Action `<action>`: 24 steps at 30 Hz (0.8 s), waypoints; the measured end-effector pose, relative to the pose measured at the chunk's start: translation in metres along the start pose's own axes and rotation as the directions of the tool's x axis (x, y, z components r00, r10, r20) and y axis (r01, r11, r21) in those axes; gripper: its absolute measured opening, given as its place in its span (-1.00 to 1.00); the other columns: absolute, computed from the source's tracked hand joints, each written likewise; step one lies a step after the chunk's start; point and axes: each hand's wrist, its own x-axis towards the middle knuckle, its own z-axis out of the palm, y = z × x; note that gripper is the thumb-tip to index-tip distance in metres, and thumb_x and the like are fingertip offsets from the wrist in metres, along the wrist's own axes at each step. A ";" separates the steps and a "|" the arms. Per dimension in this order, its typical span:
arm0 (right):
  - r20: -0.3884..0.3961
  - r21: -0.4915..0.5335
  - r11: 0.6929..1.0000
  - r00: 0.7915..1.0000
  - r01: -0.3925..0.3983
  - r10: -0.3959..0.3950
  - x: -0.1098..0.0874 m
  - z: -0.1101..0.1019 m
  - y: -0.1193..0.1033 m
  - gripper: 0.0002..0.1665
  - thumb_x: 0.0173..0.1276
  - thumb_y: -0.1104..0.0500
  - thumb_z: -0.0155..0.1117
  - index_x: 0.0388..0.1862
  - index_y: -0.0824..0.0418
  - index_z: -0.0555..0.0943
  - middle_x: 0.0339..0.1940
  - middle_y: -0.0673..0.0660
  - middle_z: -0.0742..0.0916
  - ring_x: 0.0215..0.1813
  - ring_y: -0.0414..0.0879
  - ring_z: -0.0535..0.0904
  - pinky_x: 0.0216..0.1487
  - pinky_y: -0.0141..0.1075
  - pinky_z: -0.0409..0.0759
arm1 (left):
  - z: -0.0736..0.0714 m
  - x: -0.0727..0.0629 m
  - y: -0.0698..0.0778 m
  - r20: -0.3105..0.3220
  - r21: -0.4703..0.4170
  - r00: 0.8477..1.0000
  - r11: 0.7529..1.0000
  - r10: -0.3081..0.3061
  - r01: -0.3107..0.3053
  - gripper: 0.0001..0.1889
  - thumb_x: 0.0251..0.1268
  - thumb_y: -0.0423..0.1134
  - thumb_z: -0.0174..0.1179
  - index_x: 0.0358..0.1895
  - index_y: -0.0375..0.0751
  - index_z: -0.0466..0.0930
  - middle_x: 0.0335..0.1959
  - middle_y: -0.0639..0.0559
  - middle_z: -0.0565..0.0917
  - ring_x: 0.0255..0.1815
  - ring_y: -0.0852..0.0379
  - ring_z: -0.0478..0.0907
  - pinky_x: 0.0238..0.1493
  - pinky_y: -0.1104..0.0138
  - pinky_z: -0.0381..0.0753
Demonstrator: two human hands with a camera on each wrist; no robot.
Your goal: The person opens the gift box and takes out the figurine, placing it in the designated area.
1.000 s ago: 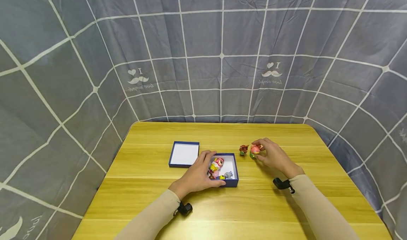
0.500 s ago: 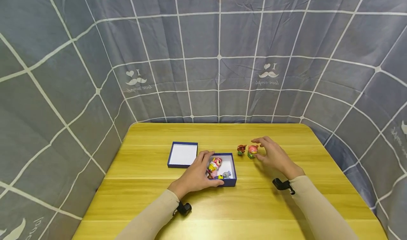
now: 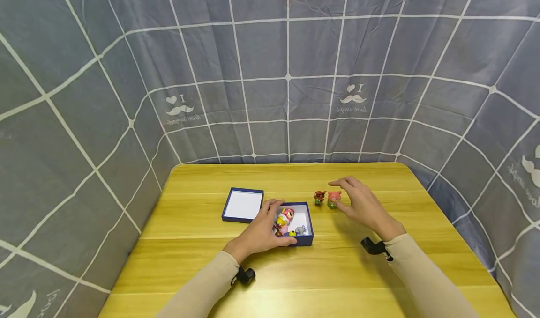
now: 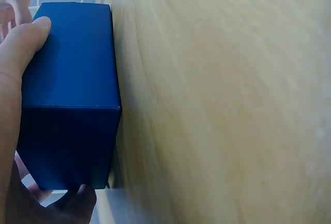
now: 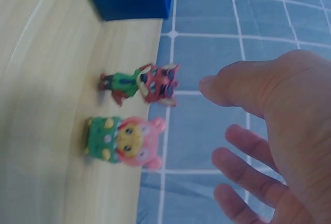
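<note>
My left hand [image 3: 259, 232] grips the left side of a blue open box [image 3: 304, 241], thumb on its near wall and fingers over the far rim. Inside lie several small toy figures, among them a pink-and-yellow figurine [image 3: 285, 217] and a grey figurine [image 3: 300, 230]; the hand partly hides the contents. To the right of the box stand two figurines. One is a red-brown fox figurine [image 5: 139, 83] in green; beside it is a pink-hooded figurine [image 5: 125, 140] with a green body. My right hand [image 3: 363, 206] hovers beside the pink-hooded one, fingers spread and holding nothing.
A shallow blue box lid [image 3: 243, 204] with a white inside lies face up behind and left of the box. The wooden table [image 3: 337, 271] reaches back to a grey checked curtain [image 3: 270, 93], which also hangs at both sides.
My right hand has let go of the pink-hooded figurine, which now stands beside the fox, and has drawn slightly away from it. The left hand keeps its hold on the box.
</note>
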 end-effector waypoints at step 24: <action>0.158 0.083 0.985 0.974 0.152 -0.164 0.024 0.012 -0.050 -0.41 0.49 0.27 0.71 0.45 0.18 0.75 0.25 0.17 0.83 -0.08 -0.14 0.73 -0.05 -0.21 0.78 | 0.002 -0.003 -0.001 0.043 -0.026 0.998 0.999 -0.035 0.036 0.34 0.36 0.43 0.61 0.98 0.08 -0.06 0.79 -0.34 0.24 0.40 -0.22 0.68 0.47 -0.21 0.76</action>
